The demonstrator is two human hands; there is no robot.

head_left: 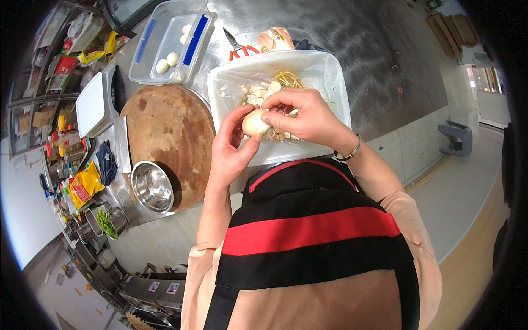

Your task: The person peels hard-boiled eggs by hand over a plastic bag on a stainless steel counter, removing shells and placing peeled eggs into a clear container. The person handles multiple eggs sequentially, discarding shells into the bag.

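An egg (252, 123), part brown shell and part bare white, is held above a white plastic bin (278, 154) with a clear liner. My left hand (233, 144) grips it from the left, fingers behind and thumb in front. The thumb and fingers of my right hand (303, 115) touch its right side; whether they pinch a piece of shell cannot be told. Broken eggshells (258, 94) and stringy plant scraps (289, 78) lie inside the bin. Several white peeled eggs (162, 66) rest in a clear plastic container (142, 78) at the upper left.
A round wooden chopping board (165, 119) lies left of the bin, with a steel bowl (152, 186) on its near edge and a cleaver blade (122, 144) by its left side. Red-handled scissors (239, 50) lie behind the bin. A white-lidded container (90, 105) stands farther left.
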